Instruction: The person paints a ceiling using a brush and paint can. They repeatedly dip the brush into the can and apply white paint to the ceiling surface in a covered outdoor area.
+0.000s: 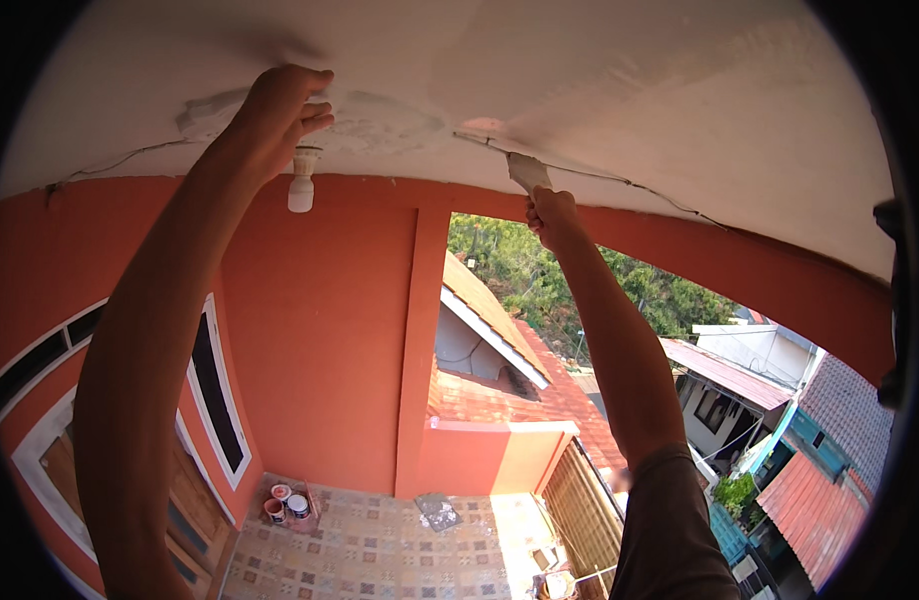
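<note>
My left hand (285,112) is raised close to the white ceiling (580,60), above and beside a white light bulb (301,190) in its socket. Its fingers are curled in; what they hold, if anything, is hidden. A grey smeared patch (390,118) marks the ceiling to the right of that hand. My right hand (554,215) grips a putty knife (528,172) by its lower end. The wide, pale blade points up and meets the ceiling, or nearly so, beside a thin dark cable (630,183).
Orange walls (320,330) stand below the ceiling. Far down, paint buckets (298,504) and a grey sheet with white bits (440,513) lie on the tiled floor (360,560). A low wall (500,455) edges the terrace; rooftops (820,510) lie beyond at right.
</note>
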The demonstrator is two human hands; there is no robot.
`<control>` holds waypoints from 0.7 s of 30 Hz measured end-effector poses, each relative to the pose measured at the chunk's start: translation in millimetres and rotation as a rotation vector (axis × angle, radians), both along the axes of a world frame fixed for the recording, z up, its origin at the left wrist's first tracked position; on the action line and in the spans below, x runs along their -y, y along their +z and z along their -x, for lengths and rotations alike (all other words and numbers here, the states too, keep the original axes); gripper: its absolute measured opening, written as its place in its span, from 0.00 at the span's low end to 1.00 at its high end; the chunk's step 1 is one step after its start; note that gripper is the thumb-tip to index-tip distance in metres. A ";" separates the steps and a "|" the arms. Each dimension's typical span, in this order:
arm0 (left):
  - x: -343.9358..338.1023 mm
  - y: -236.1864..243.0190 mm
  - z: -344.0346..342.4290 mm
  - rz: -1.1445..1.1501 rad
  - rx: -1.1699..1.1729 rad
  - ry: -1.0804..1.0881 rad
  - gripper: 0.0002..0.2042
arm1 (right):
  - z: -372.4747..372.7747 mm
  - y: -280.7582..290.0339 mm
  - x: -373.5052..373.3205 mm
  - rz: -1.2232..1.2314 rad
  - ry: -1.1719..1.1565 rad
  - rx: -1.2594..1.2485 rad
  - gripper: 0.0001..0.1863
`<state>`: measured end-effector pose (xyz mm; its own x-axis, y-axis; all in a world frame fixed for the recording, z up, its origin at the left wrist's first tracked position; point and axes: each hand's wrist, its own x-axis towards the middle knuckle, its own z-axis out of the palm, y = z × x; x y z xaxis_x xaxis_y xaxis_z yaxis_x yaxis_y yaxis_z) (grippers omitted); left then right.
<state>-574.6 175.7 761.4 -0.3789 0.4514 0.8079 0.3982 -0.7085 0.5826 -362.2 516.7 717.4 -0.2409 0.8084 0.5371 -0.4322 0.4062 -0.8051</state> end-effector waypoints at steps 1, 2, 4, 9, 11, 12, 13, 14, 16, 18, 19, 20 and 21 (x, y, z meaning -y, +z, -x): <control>-0.4 0.4 0.4 0.000 -0.001 0.003 0.39 | 8.9 2.0 8.4 -0.023 0.009 0.030 0.07; -0.7 1.1 0.7 -0.002 -0.002 0.007 0.39 | 19.2 5.4 17.6 -0.043 0.016 0.059 0.08; -0.9 2.3 1.5 0.009 -0.006 0.013 0.38 | 37.8 10.3 35.5 -0.085 0.031 0.105 0.09; 0.4 3.3 2.7 0.015 0.000 0.030 0.38 | 64.4 19.2 56.4 -0.121 0.085 0.140 0.10; 0.6 3.0 3.0 0.012 0.001 0.020 0.39 | 58.2 19.2 51.1 -0.081 0.098 0.090 0.10; 0.9 2.7 3.1 0.012 0.004 0.022 0.39 | 52.2 19.7 46.6 -0.056 0.104 0.066 0.09; 1.0 2.5 3.1 0.011 0.007 0.023 0.39 | 44.4 20.4 41.4 -0.038 0.121 0.041 0.09; 1.4 2.1 3.1 0.011 0.011 0.024 0.39 | 35.4 20.5 36.5 -0.009 0.127 0.015 0.09; 1.5 1.9 2.6 0.011 0.005 0.017 0.39 | 21.6 19.4 28.6 0.030 0.117 -0.018 0.10; 1.5 1.3 2.0 0.007 -0.003 0.007 0.39 | 13.2 17.1 25.1 0.047 0.084 -0.031 0.10; 1.4 0.9 1.6 0.004 -0.007 0.002 0.39 | 12.6 15.7 25.8 0.044 0.068 -0.058 0.09; 1.7 0.3 1.5 0.000 -0.010 -0.002 0.39 | 13.2 14.7 27.4 0.040 0.053 -0.083 0.08; 2.1 -0.6 1.5 0.000 -0.007 -0.001 0.39 | 14.9 12.9 30.5 0.036 0.038 -0.107 0.07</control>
<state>-576.1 173.6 760.8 -0.3727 0.4519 0.8105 0.4018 -0.7087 0.5799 -377.0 486.2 730.3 -0.2149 0.8191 0.5319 -0.5307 0.3592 -0.7676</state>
